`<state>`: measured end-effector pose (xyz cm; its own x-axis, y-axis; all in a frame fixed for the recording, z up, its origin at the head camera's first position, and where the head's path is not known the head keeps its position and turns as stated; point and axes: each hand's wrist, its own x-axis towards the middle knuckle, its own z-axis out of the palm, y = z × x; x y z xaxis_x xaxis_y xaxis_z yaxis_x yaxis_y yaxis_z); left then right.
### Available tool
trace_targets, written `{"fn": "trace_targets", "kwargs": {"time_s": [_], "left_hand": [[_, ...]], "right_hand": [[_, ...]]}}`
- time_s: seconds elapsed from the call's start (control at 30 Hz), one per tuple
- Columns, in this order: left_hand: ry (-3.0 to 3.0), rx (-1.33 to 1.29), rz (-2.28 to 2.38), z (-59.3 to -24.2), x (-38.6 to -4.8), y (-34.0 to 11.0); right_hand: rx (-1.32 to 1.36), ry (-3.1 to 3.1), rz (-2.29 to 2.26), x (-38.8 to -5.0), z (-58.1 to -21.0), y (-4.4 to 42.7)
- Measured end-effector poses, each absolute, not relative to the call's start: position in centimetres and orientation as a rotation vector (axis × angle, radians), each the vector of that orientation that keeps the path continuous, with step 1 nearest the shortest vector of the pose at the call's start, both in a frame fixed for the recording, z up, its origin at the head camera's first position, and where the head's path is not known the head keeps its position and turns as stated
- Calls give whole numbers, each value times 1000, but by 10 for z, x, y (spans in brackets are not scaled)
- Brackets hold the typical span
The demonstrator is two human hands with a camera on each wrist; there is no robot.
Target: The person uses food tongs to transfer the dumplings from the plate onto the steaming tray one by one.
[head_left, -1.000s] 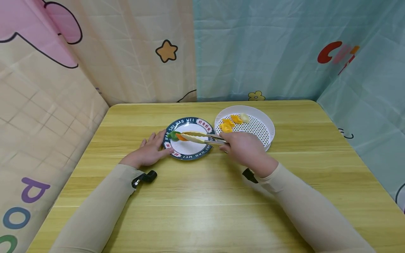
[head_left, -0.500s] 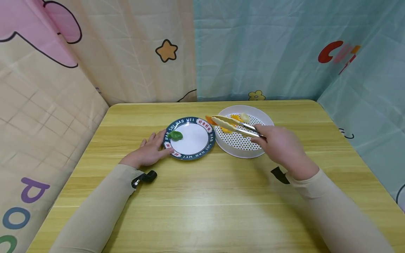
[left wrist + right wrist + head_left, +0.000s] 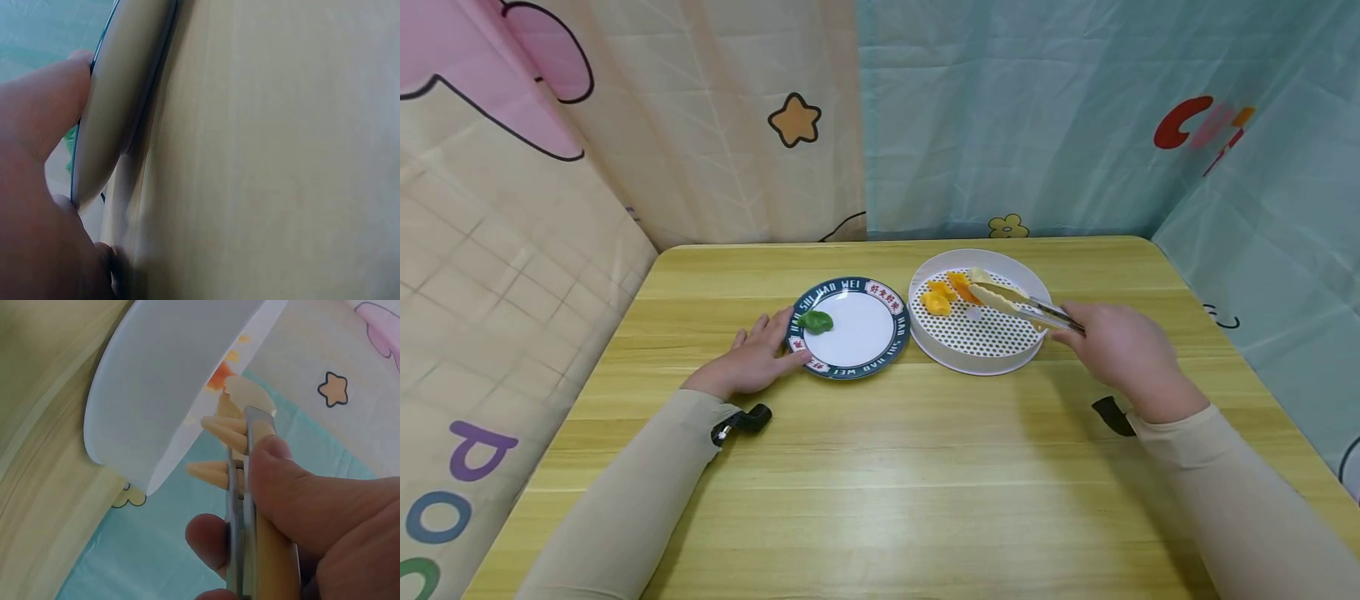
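Observation:
My left hand (image 3: 752,358) rests at the left rim of a white plate (image 3: 865,333) with a dark blue lettered border. Its thumb lies over the rim, and the fingers are extended along the edge. A green dumpling-like piece (image 3: 816,322) lies on the plate's left side. My right hand (image 3: 1123,350) grips metal food tongs (image 3: 1036,312) with pale scalloped tips. Those tips are inside a round white perforated tray (image 3: 970,362), at a dark orange piece (image 3: 967,290); whether they still pinch it cannot be told. Yellow pieces (image 3: 936,303) and a whitish piece (image 3: 978,274) lie around it.
The plate and tray stand side by side on a wood-grain table (image 3: 880,467). Printed curtains (image 3: 1000,125) hang behind the table and along its sides. A black wrist strap (image 3: 743,423) sits on the left sleeve.
The tongs have carried the orange piece from the plate rightward into the perforated tray, my right hand moving right with them. The green piece stays on the plate. My left hand has not moved.

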<state>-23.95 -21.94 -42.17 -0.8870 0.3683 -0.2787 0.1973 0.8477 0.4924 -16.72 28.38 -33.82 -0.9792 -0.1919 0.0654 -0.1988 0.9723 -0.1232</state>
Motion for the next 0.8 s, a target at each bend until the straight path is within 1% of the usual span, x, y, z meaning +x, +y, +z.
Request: {"fn": "trace_targets", "kwargs": {"time_s": [0.8], "left_hand": [[2666, 437, 682, -420, -236, -218]], "right_hand": [[311, -3156, 75, -171, -332, 284]]}}
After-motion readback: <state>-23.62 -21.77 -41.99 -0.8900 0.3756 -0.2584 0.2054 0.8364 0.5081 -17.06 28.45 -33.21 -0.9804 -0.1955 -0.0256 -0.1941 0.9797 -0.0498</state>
